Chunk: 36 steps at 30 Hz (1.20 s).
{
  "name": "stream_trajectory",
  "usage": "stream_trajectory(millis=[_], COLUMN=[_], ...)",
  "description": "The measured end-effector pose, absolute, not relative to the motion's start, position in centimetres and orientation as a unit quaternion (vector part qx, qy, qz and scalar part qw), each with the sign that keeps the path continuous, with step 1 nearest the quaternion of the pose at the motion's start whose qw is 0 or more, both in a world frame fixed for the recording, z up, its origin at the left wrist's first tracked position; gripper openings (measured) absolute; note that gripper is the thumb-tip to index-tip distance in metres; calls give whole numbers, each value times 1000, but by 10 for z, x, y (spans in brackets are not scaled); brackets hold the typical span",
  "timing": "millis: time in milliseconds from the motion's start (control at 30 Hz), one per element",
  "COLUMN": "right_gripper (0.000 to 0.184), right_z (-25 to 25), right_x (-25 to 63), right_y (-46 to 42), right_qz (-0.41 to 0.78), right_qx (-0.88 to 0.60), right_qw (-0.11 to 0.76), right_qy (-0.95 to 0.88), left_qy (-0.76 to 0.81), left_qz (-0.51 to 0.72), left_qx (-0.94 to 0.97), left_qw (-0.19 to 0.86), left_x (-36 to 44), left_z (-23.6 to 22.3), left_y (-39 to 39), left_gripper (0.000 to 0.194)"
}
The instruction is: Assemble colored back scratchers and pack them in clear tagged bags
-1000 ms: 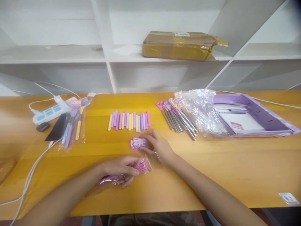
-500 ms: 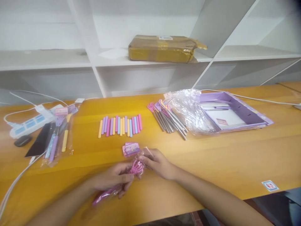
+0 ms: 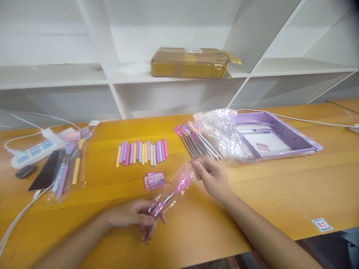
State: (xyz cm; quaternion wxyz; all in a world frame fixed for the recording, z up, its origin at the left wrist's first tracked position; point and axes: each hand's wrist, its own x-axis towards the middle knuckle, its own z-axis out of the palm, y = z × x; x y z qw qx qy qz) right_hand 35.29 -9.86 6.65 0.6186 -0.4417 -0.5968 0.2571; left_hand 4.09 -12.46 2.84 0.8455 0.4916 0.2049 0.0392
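A pink back scratcher (image 3: 183,182) with a metal shaft lies slantwise inside a clear plastic bag (image 3: 175,200), above the table. My left hand (image 3: 137,218) is closed round its pink handle through the film. Up at the claw end, my right hand (image 3: 211,175) pinches the bag's edge. Just beyond the bag is a small stack of pink and purple cards (image 3: 155,180). Farther back, several coloured handle tubes (image 3: 143,152) lie in a row. To their right rests a pile of back scratchers with bare metal shafts (image 3: 199,142).
Clear bags (image 3: 218,130) lie beside a purple open box (image 3: 303,140) at the right. Bagged back scratchers (image 3: 64,175), a power strip (image 3: 36,149) and cables occupy the left. A taped carton (image 3: 190,63) sits on the white shelf behind.
My right hand has moved up and right with the bag's edge. The claw and bag are now stretched out between my hands, with the metal shaft showing.
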Motion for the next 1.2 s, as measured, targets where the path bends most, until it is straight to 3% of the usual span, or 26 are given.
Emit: stream_trajectory(millis=[300, 467, 633, 800, 1033, 1200], right_gripper=[38, 44, 35, 35, 29, 31], right_z=[76, 68, 52, 38, 73, 127], right_x=[363, 352, 348, 337, 353, 438], right_y=[-89, -92, -95, -98, -73, -16], right_qz=[231, 346, 395, 558, 460, 369], right_qx=[-436, -471, -423, -340, -377, -362], right_qw=[729, 617, 684, 517, 668, 751], right_qy=[-474, -527, -443, -553, -447, -411], left_qy=[219, 255, 266, 259, 278, 284], left_qz=[67, 52, 74, 77, 119, 80], left_qx=[504, 517, 512, 510, 486, 506], left_qw=[833, 815, 813, 817, 820, 810], left_x=[39, 40, 41, 43, 47, 45], left_z=[25, 25, 28, 31, 26, 34], left_y=[-124, -126, -126, -127, -135, -133], left_gripper=[53, 47, 42, 50, 52, 53])
